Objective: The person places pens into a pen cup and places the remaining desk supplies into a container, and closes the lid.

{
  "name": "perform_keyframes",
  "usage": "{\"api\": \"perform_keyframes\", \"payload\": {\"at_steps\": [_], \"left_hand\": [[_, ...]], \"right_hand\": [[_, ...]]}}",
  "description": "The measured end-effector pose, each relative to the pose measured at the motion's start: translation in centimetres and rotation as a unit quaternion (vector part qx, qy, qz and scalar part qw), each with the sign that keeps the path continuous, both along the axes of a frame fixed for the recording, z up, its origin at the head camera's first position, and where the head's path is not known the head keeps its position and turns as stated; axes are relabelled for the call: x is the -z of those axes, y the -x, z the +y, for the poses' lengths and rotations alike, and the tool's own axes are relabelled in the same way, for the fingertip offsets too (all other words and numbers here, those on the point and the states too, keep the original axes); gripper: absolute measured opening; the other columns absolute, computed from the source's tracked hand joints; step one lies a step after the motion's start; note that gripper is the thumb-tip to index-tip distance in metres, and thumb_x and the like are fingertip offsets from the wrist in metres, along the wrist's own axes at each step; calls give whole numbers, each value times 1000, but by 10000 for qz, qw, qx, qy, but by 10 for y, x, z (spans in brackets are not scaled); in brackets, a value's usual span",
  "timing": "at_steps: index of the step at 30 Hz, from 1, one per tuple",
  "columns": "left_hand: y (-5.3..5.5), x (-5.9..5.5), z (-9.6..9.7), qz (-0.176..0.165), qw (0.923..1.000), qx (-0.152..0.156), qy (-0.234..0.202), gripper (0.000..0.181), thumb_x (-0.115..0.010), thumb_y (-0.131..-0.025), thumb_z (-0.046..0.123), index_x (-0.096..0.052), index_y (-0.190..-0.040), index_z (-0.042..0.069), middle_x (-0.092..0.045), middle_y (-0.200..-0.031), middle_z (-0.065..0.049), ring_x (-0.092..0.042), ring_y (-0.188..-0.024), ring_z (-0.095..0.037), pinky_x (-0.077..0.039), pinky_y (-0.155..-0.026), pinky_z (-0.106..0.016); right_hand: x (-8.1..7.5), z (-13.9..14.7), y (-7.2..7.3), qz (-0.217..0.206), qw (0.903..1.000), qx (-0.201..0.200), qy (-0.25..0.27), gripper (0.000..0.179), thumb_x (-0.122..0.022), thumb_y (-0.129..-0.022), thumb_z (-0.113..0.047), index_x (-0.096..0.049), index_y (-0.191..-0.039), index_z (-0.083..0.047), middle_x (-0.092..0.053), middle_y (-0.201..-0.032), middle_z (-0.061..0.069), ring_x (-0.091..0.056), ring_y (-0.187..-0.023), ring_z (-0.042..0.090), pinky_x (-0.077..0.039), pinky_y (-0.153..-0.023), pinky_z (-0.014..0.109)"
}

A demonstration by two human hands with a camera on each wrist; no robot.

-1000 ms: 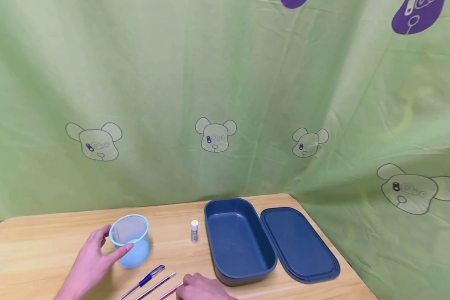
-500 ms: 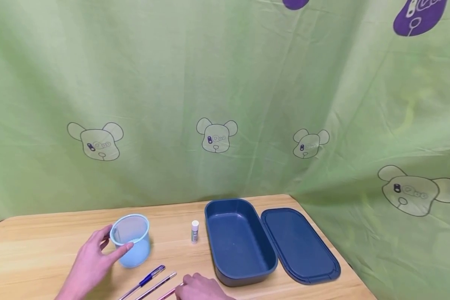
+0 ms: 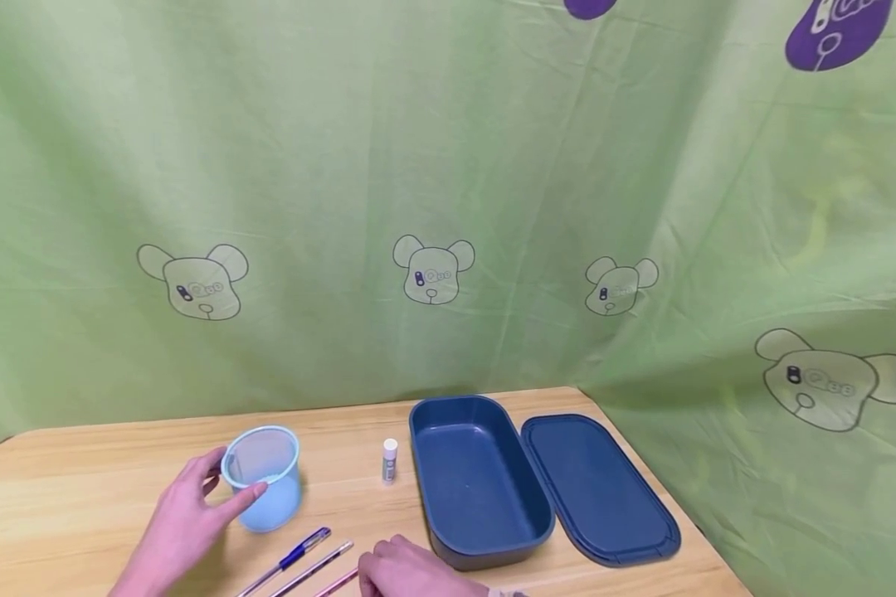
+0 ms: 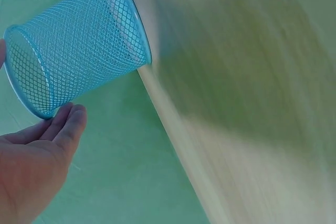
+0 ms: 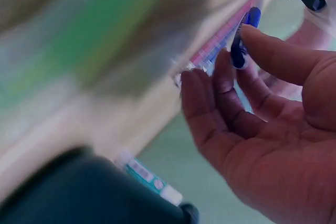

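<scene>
While the left hand (image 3: 182, 516) spans a light-blue mesh cup (image 3: 275, 504), thumb to one side of the rim and fingers to the other, the right hand (image 3: 411, 570) lies low with fingers curled at the end of a pink pencil (image 3: 338, 583); whether it grips the pencil cannot be told.

Mesh cup: one, upright on the wooden bench (image 3: 82, 497), left of centre; the left wrist view shows its open weave and smooth rim, fingertips touching the latter.

Writing tools: three, laid roughly parallel on a slant between the hands, lower ends running out of view. From left: blue pen (image 3: 291, 557) with blue cap, just in front of the cup; dark patterned pencil (image 3: 314, 569); pink pencil, nearest the right hand.

White-capped tube (image 3: 389, 463): one, small, standing between cup and container.

Container (image 3: 470, 489): one, dark blue, rectangular with rounded corners, open side up, just beyond the right hand.

Lid (image 3: 605, 493): one, dark blue, matching outline, flat on the bench close along the container's right side.

Curtain (image 3: 306, 166): green, printed with outlined bear-like heads (image 3: 430, 278), hanging behind and to the right.
</scene>
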State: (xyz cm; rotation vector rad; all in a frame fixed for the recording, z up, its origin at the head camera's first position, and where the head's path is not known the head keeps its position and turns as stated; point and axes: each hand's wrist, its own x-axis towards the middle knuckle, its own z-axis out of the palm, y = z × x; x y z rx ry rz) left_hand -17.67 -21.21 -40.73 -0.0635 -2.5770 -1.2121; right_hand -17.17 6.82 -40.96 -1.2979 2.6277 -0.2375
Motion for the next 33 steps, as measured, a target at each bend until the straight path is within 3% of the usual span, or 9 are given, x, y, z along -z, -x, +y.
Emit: {"api": "perform_keyframes", "payload": {"at_steps": [5, 12, 16, 22, 25, 33], "left_hand": [[0, 0, 1, -14, 9999, 23, 135, 90, -62, -77, 51, -29, -130, -13, -38, -123, -33, -41, -109, -47, -37, -89, -58], [-3, 1, 2, -48, 9997, -64, 224, 91, -60, -78, 53, -27, -132, -13, -39, -122, -31, -42, -109, -46, -37, -88, -59], [-3, 1, 2, -51, 9997, -79, 210, 90, -59, -78, 53, -27, -132, -12, -39, -122, -30, -42, -109, -46, -37, -88, -59], [-2, 1, 2, -56, 9996, -85, 265, 90, -58, -78, 54, -27, -133, -10, -39, -123, -29, -42, -109, -43, -38, -87, -59], [-2, 2, 1, -58, 9993, -110, 343, 90, -57, -78, 55, -27, -133, -9, -40, -123, -28, -43, -109, -42, -40, -86, -58], [-1, 4, 2, -49, 9983, -199, 552, 91, -55, -79, 58, -27, -133, -9, -40, -123, -28, -44, -108, -42, -40, -84, -59]], "right_hand": [[-23, 10, -1, -346, 9939, -14, 1046, 9, -62, -83, -15, -57, -85, -22, -44, -79, -18, -42, -71, -4, -38, -60, 10], [-45, 19, -4, -645, 9729, -256, 2205, 8, -58, -88, -23, -57, -96, -23, -49, -93, -19, -50, -87, -6, -45, -75, 13], [-50, 20, -3, -764, 9458, -346, 3139, 11, -60, -87, -17, -57, -97, -21, -52, -95, -15, -51, -91, -1, -48, -77, 16], [-55, 19, 3, -1459, 8742, -385, 4614, 19, -61, -83, 0, -56, -99, -7, -55, -96, 3, -60, -86, 14, -54, -72, 28], [-61, 17, 7, -1634, 8478, -198, 5042, 19, -63, -81, 2, -56, -98, -3, -56, -95, 8, -62, -83, 20, -54, -71, 32], [-108, 10, 6, -1787, 8355, 1102, 5079, 18, -63, -78, 7, -56, -95, 3, -58, -92, 16, -61, -82, 31, -54, -72, 30]]}}
